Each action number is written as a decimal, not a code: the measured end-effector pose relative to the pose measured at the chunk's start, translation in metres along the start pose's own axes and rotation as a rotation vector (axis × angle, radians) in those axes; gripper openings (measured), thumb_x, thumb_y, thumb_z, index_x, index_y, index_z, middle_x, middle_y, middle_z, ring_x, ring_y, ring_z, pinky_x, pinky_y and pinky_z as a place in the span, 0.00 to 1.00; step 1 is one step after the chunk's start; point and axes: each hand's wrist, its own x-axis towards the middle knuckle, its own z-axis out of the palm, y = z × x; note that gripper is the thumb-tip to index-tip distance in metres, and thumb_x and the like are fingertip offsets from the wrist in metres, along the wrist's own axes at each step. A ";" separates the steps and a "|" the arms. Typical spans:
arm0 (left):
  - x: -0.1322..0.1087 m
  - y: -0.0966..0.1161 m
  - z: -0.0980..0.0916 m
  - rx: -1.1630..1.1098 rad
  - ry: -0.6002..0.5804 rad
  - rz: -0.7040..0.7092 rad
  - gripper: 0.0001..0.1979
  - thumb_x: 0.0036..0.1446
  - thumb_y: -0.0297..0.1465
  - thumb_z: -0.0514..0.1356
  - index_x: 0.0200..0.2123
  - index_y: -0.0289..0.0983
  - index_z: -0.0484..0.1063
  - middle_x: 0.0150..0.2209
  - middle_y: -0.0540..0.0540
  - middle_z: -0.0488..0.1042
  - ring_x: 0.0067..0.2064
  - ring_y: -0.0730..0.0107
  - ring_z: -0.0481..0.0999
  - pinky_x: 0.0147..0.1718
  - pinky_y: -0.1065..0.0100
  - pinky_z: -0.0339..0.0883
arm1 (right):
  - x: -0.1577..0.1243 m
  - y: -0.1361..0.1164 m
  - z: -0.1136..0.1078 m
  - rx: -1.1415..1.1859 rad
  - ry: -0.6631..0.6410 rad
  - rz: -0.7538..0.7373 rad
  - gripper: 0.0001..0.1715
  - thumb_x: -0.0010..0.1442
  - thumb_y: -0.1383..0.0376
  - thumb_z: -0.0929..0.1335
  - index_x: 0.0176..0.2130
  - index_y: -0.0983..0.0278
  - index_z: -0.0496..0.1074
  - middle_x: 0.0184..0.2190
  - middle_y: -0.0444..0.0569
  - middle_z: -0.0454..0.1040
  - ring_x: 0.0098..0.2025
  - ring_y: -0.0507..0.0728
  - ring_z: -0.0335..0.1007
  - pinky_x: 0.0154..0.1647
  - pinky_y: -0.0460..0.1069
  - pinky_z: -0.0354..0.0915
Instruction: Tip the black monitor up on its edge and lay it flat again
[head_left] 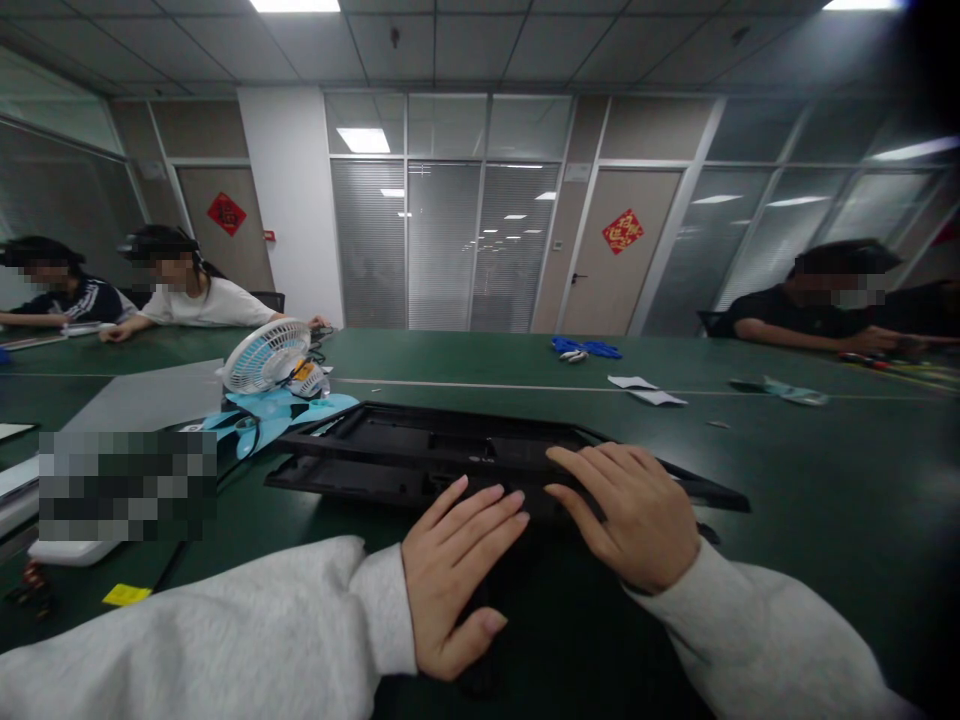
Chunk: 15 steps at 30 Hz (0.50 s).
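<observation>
A wide black plastic housing point(352, 473), like a monitor shell with a raised rim, is tilted in front of me above the green table. My left hand point(465, 580) lies flat at its near side, fingers stretched out and thumb apart, with the fingertips at the housing's lower face. Over the right part of its near edge, my right hand point(630, 510) is bent, fingers above the rim and thumb below, gripping it. Under the housing it is dark, and a black part below my left hand is hard to make out.
A white fan point(266, 357) and light-blue fan blades point(281, 415) lie at left, near a grey panel point(150, 400). Blue gloves point(589, 347) and white papers point(646, 390) are farther off. A yellow note point(127, 596) lies near left. Several people sit around the green table point(750, 450).
</observation>
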 end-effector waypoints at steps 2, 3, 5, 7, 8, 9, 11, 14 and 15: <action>0.000 0.000 0.000 -0.001 0.002 0.000 0.34 0.68 0.46 0.41 0.69 0.30 0.50 0.69 0.38 0.52 0.70 0.53 0.51 0.67 0.51 0.32 | 0.001 -0.001 0.000 0.007 0.025 -0.022 0.13 0.64 0.62 0.66 0.46 0.66 0.73 0.36 0.51 0.76 0.40 0.59 0.67 0.47 0.56 0.58; 0.000 0.000 0.001 -0.001 0.005 0.000 0.34 0.68 0.46 0.41 0.69 0.30 0.50 0.69 0.38 0.52 0.70 0.53 0.51 0.67 0.50 0.33 | 0.001 -0.002 0.001 0.008 0.038 -0.031 0.12 0.64 0.63 0.66 0.45 0.66 0.73 0.37 0.51 0.77 0.41 0.59 0.67 0.49 0.56 0.58; 0.000 -0.001 0.001 0.001 0.012 0.001 0.34 0.68 0.46 0.41 0.69 0.30 0.50 0.69 0.38 0.53 0.69 0.53 0.52 0.67 0.50 0.33 | 0.002 -0.004 0.002 0.008 0.074 -0.046 0.10 0.64 0.65 0.66 0.44 0.66 0.74 0.39 0.51 0.77 0.43 0.59 0.68 0.50 0.56 0.58; 0.000 -0.001 0.002 0.004 0.017 0.005 0.34 0.68 0.46 0.40 0.69 0.31 0.51 0.69 0.38 0.53 0.69 0.53 0.52 0.67 0.51 0.33 | 0.002 -0.006 0.003 0.007 0.112 -0.053 0.09 0.64 0.67 0.66 0.43 0.66 0.74 0.40 0.51 0.78 0.44 0.59 0.68 0.51 0.56 0.59; 0.000 -0.001 0.002 0.005 0.019 0.008 0.34 0.68 0.46 0.40 0.69 0.31 0.51 0.69 0.38 0.53 0.69 0.53 0.52 0.67 0.51 0.32 | 0.003 -0.007 0.003 0.004 0.126 -0.052 0.08 0.64 0.67 0.66 0.43 0.67 0.74 0.40 0.51 0.78 0.44 0.59 0.69 0.51 0.56 0.59; 0.001 -0.001 0.002 0.006 0.021 0.010 0.34 0.68 0.46 0.40 0.69 0.31 0.50 0.69 0.38 0.53 0.69 0.53 0.52 0.67 0.51 0.32 | 0.003 -0.008 0.003 0.002 0.135 -0.051 0.08 0.64 0.67 0.66 0.43 0.67 0.74 0.40 0.51 0.78 0.43 0.59 0.69 0.51 0.56 0.59; 0.001 -0.001 0.002 0.005 0.021 0.011 0.34 0.68 0.46 0.40 0.69 0.31 0.50 0.69 0.39 0.53 0.69 0.54 0.52 0.68 0.52 0.32 | 0.003 -0.009 0.003 -0.003 0.134 -0.049 0.09 0.64 0.68 0.66 0.43 0.67 0.74 0.40 0.51 0.78 0.43 0.59 0.69 0.51 0.57 0.59; 0.001 0.000 0.001 0.004 0.013 0.002 0.34 0.68 0.46 0.40 0.69 0.31 0.50 0.69 0.39 0.53 0.70 0.54 0.51 0.68 0.52 0.32 | 0.003 -0.008 0.003 -0.009 0.129 -0.046 0.09 0.64 0.69 0.66 0.43 0.67 0.73 0.40 0.51 0.78 0.43 0.59 0.69 0.51 0.57 0.60; 0.001 0.000 0.001 0.005 0.011 0.001 0.34 0.68 0.46 0.40 0.69 0.31 0.50 0.69 0.39 0.52 0.70 0.53 0.51 0.68 0.52 0.32 | 0.003 -0.008 0.003 -0.010 0.128 -0.047 0.09 0.64 0.69 0.66 0.44 0.67 0.73 0.40 0.51 0.78 0.42 0.59 0.69 0.50 0.57 0.60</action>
